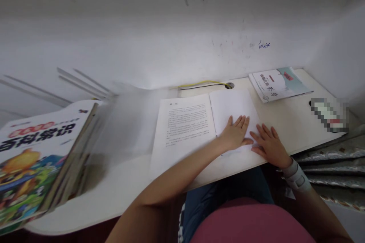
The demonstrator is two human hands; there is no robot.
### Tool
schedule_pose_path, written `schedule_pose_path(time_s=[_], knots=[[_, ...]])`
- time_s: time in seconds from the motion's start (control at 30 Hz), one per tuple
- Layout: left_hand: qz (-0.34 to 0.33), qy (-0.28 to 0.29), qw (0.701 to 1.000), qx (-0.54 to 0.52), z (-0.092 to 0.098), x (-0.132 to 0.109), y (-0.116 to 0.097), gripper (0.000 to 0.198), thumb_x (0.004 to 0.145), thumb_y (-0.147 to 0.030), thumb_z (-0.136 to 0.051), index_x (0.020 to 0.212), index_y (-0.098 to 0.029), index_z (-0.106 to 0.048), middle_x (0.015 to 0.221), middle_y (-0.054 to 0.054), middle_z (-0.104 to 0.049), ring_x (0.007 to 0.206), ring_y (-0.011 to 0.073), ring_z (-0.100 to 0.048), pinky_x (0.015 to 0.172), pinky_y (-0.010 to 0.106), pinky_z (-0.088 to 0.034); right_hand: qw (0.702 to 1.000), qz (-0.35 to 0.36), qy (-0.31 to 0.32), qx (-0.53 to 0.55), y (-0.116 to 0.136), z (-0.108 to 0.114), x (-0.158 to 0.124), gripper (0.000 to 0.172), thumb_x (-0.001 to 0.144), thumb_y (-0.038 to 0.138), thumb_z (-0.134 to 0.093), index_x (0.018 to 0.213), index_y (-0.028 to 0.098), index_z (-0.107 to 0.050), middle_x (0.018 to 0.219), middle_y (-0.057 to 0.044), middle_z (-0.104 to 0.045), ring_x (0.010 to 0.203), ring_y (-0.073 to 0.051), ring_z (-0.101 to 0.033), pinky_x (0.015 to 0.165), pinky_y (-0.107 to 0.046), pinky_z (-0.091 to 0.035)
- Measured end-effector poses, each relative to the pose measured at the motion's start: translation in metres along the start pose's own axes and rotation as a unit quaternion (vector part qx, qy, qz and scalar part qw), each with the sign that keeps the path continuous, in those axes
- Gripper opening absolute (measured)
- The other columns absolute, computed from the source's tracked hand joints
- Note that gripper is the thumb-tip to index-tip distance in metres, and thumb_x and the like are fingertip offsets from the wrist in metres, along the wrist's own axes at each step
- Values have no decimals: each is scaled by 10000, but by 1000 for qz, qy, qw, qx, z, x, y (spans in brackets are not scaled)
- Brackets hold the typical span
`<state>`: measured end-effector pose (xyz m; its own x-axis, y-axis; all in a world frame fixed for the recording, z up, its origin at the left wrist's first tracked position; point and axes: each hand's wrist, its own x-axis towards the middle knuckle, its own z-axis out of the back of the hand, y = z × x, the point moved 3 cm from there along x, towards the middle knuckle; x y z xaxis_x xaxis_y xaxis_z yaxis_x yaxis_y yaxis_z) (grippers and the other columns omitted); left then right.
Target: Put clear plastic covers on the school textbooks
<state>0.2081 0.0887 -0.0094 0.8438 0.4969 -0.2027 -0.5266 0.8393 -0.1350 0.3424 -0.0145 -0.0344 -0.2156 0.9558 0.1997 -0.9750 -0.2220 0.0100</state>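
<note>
An open book (186, 121) lies before me on the white desk (125, 182). Its left page carries printed text, while the right side shows a blank white sheet (228, 102). My left hand (236, 134) rests flat on that sheet, fingers stretched toward the far edge. Close beside it, my right hand (269, 145) lies with spread fingers at the right edge of the sheet, partly over the desk. A pale band circles my right wrist. Neither hand grips anything.
At the left stands a stack of books (37, 159) with a colourful cover on top. Back right lies a booklet (281, 83); a blurred-out phone-like object (327, 115) sits near the right end. A yellow cable (202, 83) enters a hole (229, 85) by the wall. Patterned fabric hangs below right.
</note>
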Motion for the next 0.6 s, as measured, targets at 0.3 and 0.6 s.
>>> schedule_pose_path(time_s=[0.3,0.6], knots=[[-10,-8,1000,21,11,-17,0,899,838,-704,-246,1469,-74,-137,1517,211,-137,1422,313,-91,1091,613,-35,1000,-21,6,5,-12,1,3,566,900,518,-405,1388,231,-413,1478,-152,-336,1352,-340,-294,1037,-565,-264],[-12,13,1000,16,3,-12,3,876,851,-687,-239,1453,-52,-192,1515,221,-127,1414,327,-132,1078,632,-77,999,-20,24,-31,-21,-1,13,582,877,533,-453,1394,269,-405,1475,-156,-340,1348,-378,-277,1029,-592,-243]])
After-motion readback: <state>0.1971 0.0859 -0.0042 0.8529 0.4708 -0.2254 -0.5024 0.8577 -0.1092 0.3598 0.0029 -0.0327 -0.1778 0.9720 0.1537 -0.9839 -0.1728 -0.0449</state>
